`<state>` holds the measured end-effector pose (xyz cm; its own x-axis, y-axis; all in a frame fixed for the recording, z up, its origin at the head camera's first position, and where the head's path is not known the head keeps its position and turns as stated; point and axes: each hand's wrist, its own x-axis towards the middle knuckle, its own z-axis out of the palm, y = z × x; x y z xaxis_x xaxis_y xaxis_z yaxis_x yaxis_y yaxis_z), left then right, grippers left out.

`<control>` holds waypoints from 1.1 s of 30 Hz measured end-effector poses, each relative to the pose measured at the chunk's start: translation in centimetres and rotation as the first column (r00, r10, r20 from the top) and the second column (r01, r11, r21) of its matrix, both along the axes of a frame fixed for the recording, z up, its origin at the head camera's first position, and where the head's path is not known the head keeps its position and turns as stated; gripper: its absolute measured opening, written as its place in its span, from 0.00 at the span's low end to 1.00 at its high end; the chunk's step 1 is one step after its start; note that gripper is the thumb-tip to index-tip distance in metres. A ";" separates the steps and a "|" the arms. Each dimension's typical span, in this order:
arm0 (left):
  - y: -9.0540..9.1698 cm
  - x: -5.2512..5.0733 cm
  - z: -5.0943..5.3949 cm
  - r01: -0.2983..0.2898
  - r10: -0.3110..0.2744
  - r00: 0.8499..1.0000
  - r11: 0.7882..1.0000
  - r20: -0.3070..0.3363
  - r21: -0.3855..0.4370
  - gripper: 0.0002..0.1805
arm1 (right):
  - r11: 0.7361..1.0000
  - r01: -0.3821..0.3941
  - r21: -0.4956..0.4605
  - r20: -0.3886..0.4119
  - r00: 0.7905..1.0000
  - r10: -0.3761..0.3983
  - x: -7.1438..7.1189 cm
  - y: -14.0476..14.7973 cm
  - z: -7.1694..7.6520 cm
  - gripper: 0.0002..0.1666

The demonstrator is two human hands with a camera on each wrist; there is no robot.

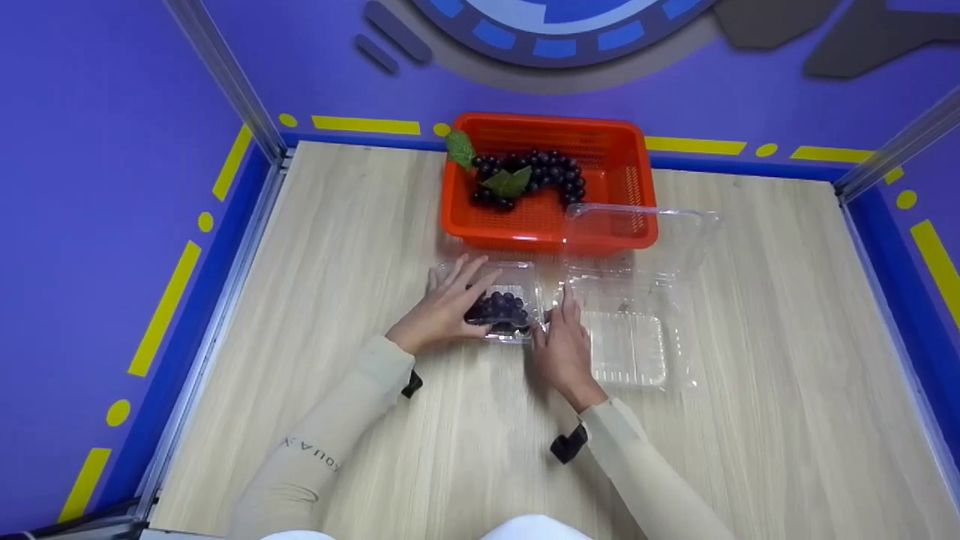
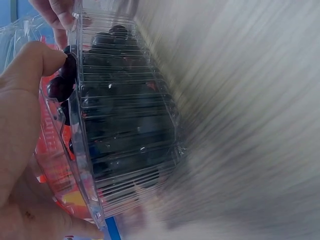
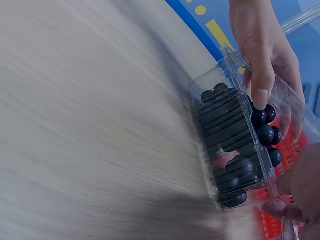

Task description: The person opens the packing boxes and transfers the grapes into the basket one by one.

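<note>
A small clear plastic clamshell box (image 1: 529, 300) stands on the table with dark grapes (image 1: 501, 307) in it. Its lid is tilted above the base, and several grapes bulge past the rim in the right wrist view. My left hand (image 1: 442, 306) spreads over the box from the left, fingers across the lid. In the left wrist view the left thumb (image 2: 52, 59) presses the bulging grapes at the near rim. From the right, my right hand (image 1: 562, 346) pinches the box's near right edge, with the index finger stretched forward.
Behind the box stands a red plastic basket (image 1: 547, 241) with a bunch of dark grapes (image 1: 551, 169) and green leaves. A larger clear clamshell (image 1: 630, 349) lies open at the right, its raised lid overlapping the basket's front. Purple panels (image 1: 90, 187) border the table.
</note>
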<state>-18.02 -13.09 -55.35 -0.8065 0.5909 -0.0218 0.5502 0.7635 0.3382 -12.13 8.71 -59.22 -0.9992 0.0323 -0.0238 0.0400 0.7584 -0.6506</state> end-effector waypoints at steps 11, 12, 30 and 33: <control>0.0 -0.2 0.1 0.000 0.000 1.000 1.000 0.031 0.022 0.52 | 0.999 -0.017 -0.033 -0.010 1.000 0.016 0.0 0.2 -0.1 0.16; 0.0 -0.3 0.2 -0.002 0.001 0.999 1.000 0.038 0.022 0.52 | 0.999 -0.014 -0.035 -0.014 1.000 0.013 0.0 0.2 -0.1 0.16; 0.0 -0.7 1.0 -0.019 0.013 0.993 0.999 0.118 0.049 0.51 | 0.998 -0.021 -0.061 -0.022 1.000 0.020 0.1 0.3 0.0 0.16; 0.0 -0.8 1.1 -0.021 0.013 0.991 0.998 0.132 0.056 0.51 | 0.997 -0.022 -0.071 -0.024 1.000 0.020 0.1 0.3 0.0 0.17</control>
